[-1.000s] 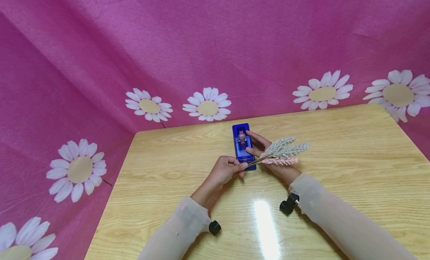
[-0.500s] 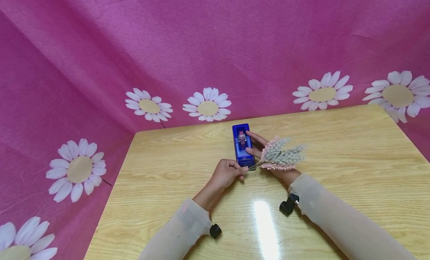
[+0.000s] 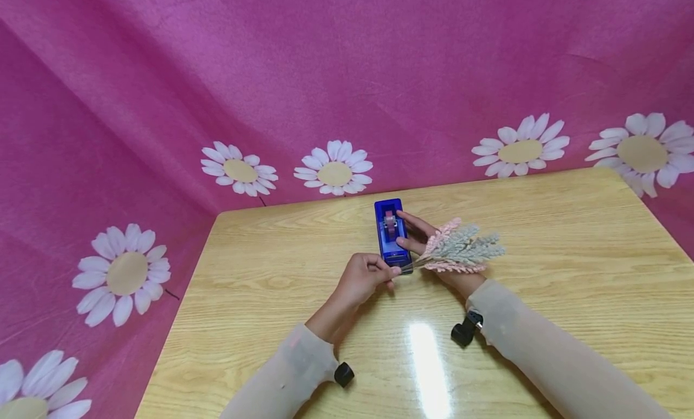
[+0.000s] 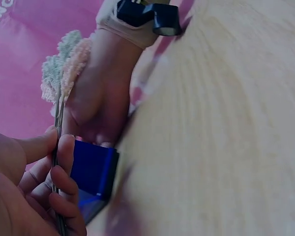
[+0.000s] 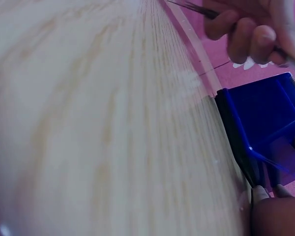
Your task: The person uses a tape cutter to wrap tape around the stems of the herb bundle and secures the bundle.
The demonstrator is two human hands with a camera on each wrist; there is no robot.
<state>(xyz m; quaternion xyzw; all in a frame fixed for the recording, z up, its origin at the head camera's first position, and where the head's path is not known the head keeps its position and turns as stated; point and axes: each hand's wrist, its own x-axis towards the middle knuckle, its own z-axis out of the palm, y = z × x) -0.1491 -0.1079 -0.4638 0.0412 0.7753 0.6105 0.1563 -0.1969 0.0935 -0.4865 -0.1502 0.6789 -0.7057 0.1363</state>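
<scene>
My left hand (image 3: 362, 280) pinches the thin stems (image 4: 60, 118) of a small bunch of artificial grass flowers. Pale green and pink fluffy heads (image 3: 461, 250) point right, passing over my right wrist. Below the stems stands a blue tape dispenser (image 3: 387, 245) with a tape roll in it. Its side and base face the right wrist view, where the dispenser (image 5: 265, 113) is close to the camera. My right hand (image 3: 425, 229) holds the dispenser from its right side, thumb nearer and a finger farther back. The stem ends stick out past my left fingers (image 5: 243, 37).
The wooden table (image 3: 260, 298) spreads around both hands. Behind and to the left hangs a magenta cloth (image 3: 347, 76) printed with white daisies. A black wrist camera (image 3: 464, 332) is strapped to the right sleeve, another (image 3: 344, 374) to the left.
The flower bunch has turned slightly in my left hand, so a pink head now shows along its upper side. The dispenser and my right hand stay in place.
</scene>
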